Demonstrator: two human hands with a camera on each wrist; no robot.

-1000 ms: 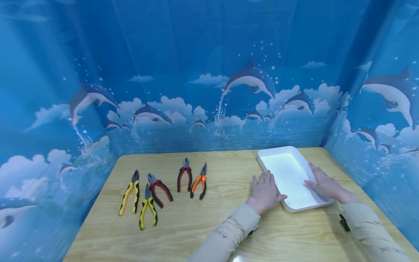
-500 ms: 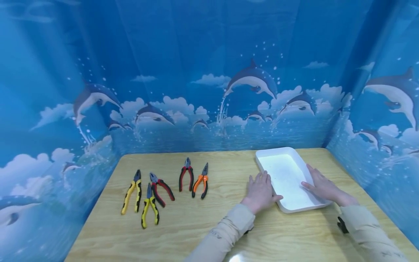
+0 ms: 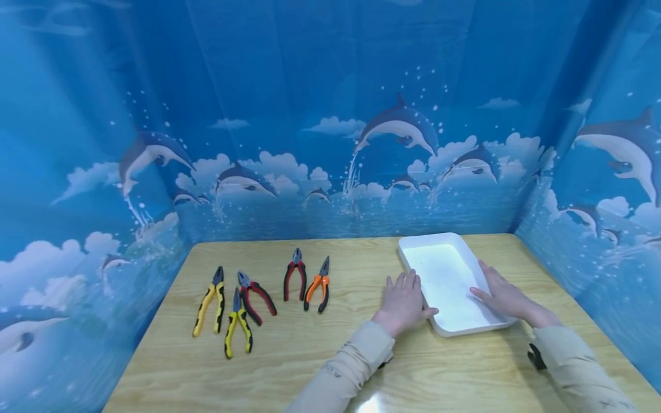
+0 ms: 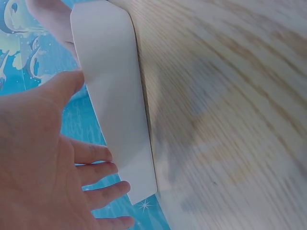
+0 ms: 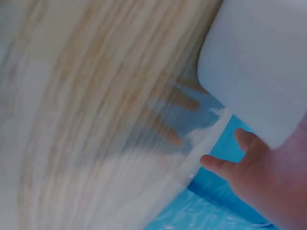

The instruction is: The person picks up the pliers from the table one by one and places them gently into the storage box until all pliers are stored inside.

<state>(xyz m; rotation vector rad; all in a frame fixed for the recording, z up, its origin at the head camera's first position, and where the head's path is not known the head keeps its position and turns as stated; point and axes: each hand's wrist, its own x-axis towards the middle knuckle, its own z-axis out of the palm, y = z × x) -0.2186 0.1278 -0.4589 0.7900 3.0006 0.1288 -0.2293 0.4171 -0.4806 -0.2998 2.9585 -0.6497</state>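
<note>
A shallow white rectangular tray [image 3: 444, 275] lies on the wooden table's right half, with my hands at its two long sides. My left hand [image 3: 401, 304] is at its left side, fingers extended along the outer wall [image 4: 112, 96] and thumb at the rim. On the opposite side, my right hand [image 3: 508, 295] holds the rim, its thumb over the inside and its fingers outside. That thumb is hidden in the right wrist view, where the fingers [image 5: 218, 166] show below the tray wall [image 5: 254, 62].
Several pliers lie towards the left of the table [image 3: 351, 350]: yellow-black pairs [image 3: 209, 301] [image 3: 238, 324], red-black pairs [image 3: 256, 298] [image 3: 295, 274] and an orange-black pair [image 3: 317, 285]. A blue dolphin-print curtain [image 3: 330, 115] borders the table's back and sides.
The tray has slid a little to the left, and both hands have moved left with it. The pliers lie as before; the head view has shifted slightly.
</note>
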